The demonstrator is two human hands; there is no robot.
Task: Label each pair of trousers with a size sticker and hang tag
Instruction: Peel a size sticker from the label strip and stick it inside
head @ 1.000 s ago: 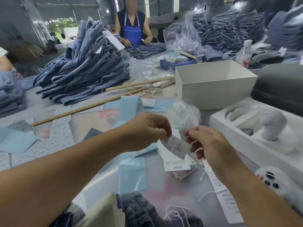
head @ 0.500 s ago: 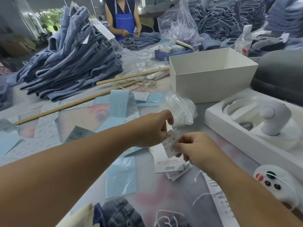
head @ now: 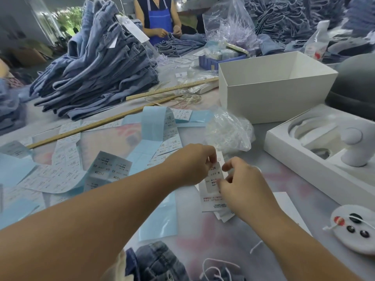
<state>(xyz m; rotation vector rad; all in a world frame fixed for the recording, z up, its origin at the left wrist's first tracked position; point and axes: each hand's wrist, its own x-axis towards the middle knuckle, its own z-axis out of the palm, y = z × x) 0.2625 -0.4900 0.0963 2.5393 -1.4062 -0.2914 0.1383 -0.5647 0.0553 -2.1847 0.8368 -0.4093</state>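
Note:
A small white size sticker (head: 213,177) printed "1103# M" is pinched at its top by my left hand (head: 194,164) and at its lower right edge by my right hand (head: 241,185). The sticker hangs just over a white hang tag (head: 211,202) that tops a small stack of tags on the table. Strips of stickers on blue backing (head: 160,130) lie spread across the table behind my hands. A pair of denim trousers (head: 158,262) with a white string lies at the near edge. A tall pile of folded trousers (head: 97,74) stands at the back left.
An open white box (head: 274,98) stands at the right, a crumpled clear bag (head: 229,132) in front of it. A white moulded tray (head: 316,151) and a round white pad with buttons (head: 355,226) sit far right. Two wooden rulers (head: 97,124) cross the table. A person in a blue apron (head: 158,19) works opposite.
My hands have come closer together, and the sticker has gone from tilted above the table to upright right over the hang tag stack. The view has tipped downward.

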